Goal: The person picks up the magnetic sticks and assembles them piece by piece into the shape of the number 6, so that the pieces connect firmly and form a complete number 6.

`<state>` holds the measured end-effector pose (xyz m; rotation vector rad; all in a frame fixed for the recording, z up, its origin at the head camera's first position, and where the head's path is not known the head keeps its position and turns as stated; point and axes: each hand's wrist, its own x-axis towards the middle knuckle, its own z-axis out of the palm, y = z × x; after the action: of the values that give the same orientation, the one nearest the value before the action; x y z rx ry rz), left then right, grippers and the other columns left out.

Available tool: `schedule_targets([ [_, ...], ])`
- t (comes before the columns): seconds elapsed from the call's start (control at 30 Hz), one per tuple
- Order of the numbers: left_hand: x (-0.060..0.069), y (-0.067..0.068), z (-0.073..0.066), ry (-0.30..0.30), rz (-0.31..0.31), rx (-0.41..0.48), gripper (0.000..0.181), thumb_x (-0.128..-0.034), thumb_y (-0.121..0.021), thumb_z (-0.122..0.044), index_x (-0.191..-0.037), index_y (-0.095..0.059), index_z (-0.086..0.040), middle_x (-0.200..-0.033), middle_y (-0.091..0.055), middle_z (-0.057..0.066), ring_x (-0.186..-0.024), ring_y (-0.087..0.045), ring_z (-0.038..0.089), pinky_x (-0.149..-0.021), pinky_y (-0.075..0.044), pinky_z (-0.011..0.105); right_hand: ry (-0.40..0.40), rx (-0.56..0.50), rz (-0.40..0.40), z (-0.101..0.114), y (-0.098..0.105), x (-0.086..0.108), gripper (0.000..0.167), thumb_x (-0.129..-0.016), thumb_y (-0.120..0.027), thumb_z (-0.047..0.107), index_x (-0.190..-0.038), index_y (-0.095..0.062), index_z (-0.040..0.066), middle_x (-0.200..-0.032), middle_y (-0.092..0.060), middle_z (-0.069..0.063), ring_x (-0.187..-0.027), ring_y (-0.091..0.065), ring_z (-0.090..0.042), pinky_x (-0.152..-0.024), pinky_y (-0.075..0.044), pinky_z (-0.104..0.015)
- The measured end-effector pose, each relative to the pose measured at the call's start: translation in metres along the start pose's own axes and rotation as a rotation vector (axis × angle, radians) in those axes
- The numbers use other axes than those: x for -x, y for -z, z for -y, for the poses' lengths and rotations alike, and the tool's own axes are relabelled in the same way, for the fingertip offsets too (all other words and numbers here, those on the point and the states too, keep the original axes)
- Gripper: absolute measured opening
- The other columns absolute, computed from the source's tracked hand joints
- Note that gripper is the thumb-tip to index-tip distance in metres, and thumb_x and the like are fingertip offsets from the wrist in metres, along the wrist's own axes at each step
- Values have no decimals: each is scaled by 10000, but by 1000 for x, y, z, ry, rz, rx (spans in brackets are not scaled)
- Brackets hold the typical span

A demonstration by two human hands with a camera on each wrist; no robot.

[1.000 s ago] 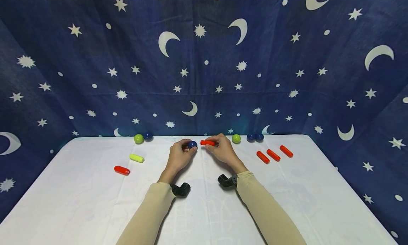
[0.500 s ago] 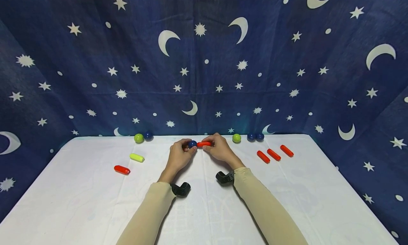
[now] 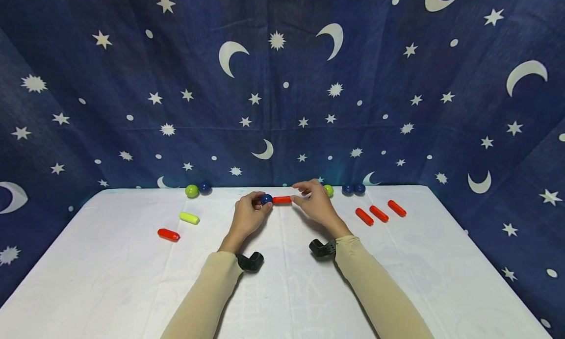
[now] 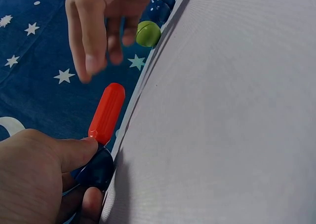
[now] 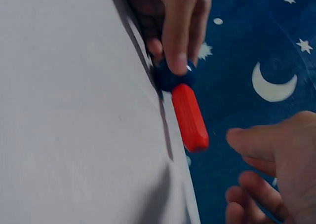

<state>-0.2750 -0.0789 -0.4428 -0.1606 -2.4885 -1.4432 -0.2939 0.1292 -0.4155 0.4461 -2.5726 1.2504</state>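
Observation:
Near the far edge of the table my left hand point(image 3: 248, 215) pinches a dark blue ball point(image 3: 266, 199) between thumb and fingers. A red ribbed rod point(image 3: 282, 200) sticks out from the ball toward the right, one end against it; the left wrist view shows the red rod point(image 4: 107, 113) meeting the blue ball point(image 4: 98, 168) beside the thumb. Just off the rod's free end is my right hand point(image 3: 317, 205), its fingers apart and holding nothing. In the right wrist view a gap lies between the right thumb and the red rod point(image 5: 190, 118).
Left on the white table point(image 3: 282, 290) are a green ball point(image 3: 192, 191), a blue ball point(image 3: 205, 188), a yellow-green rod point(image 3: 189, 218) and a red rod point(image 3: 168, 235). To the right lie a green ball point(image 3: 328, 190), two blue balls point(image 3: 347, 189) and three red rods point(image 3: 378, 214).
My right hand brought the red rod left against the blue ball, then let go and drew back to the right. My left hand has kept its place and its hold on the ball.

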Motion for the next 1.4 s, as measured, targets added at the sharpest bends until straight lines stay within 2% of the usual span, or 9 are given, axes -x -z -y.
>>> schedule_targets([
  [0.1,0,0,0,-2,3,0,344,-896,-772,-111,-1201,-697,29,-895,-640,111,-807,-561,201,-745,-456,303,8,3,-95,-4,11,2,335,-852,-804,68,-1172,-734,-5,-1057,-596,-185,-929,-635,-324,-814,-491,-447],
  [0.23,0,0,0,-3,2,0,341,-895,-774,-108,-1198,-699,27,-885,-631,109,-796,-555,197,-740,-451,302,-29,26,-206,-14,24,3,367,-856,-798,80,-1206,-720,1,-1110,-574,-198,-927,-610,-332,-829,-444,-453],
  [0.4,1,1,-1,-5,4,0,342,-892,-777,-102,-1198,-697,30,-878,-626,106,-791,-551,193,-734,-446,299,-90,84,-285,-29,32,4,428,-848,-801,102,-1249,-693,-2,-1169,-548,-215,-916,-589,-341,-842,-419,-457],
  [0.53,1,0,-1,-3,9,2,340,-894,-775,-102,-1197,-697,30,-873,-620,107,-789,-548,194,-730,-441,296,-138,139,-263,-39,32,7,466,-846,-789,129,-1275,-673,-11,-1209,-555,-235,-925,-564,-332,-852,-416,-462],
  [0.77,0,0,-3,-6,7,1,339,-895,-774,-106,-1197,-697,29,-889,-634,115,-797,-553,191,-735,-447,289,-165,188,-223,-45,28,9,437,-872,-742,99,-1279,-655,-36,-1212,-579,-278,-1116,-558,-407,-958,-413,-544],
  [1.0,1,1,-4,-13,4,1,346,-892,-776,-106,-1199,-697,34,-908,-655,118,-805,-570,192,-741,-459,285,-214,172,-209,-46,26,10,401,-915,-709,70,-1299,-640,-20,-1178,-578,-264,-1097,-545,-398,-960,-415,-541],
  [1.13,1,2,-1,-25,-2,-1,354,-889,-778,-111,-1204,-698,31,-926,-672,125,-819,-587,201,-757,-473,297,-196,135,-219,-43,24,10,396,-904,-726,82,-1282,-654,-12,-1156,-584,-252,-1013,-569,-372,-900,-428,-510],
  [1.2,1,2,0,-26,-2,-1,355,-889,-776,-110,-1205,-697,30,-928,-672,127,-821,-590,205,-762,-478,304,-183,101,-204,-38,21,9,392,-898,-739,87,-1273,-666,-1,-1138,-603,-232,-937,-578,-329,-842,-436,-453],
  [1.4,1,1,1,-23,1,3,350,-892,-773,-112,-1204,-697,29,-924,-670,126,-819,-592,203,-761,-478,303,-140,-61,-42,-25,6,9,383,-877,-782,92,-1241,-691,17,-1101,-668,-178,-811,-550,-203,-713,-439,-295],
])
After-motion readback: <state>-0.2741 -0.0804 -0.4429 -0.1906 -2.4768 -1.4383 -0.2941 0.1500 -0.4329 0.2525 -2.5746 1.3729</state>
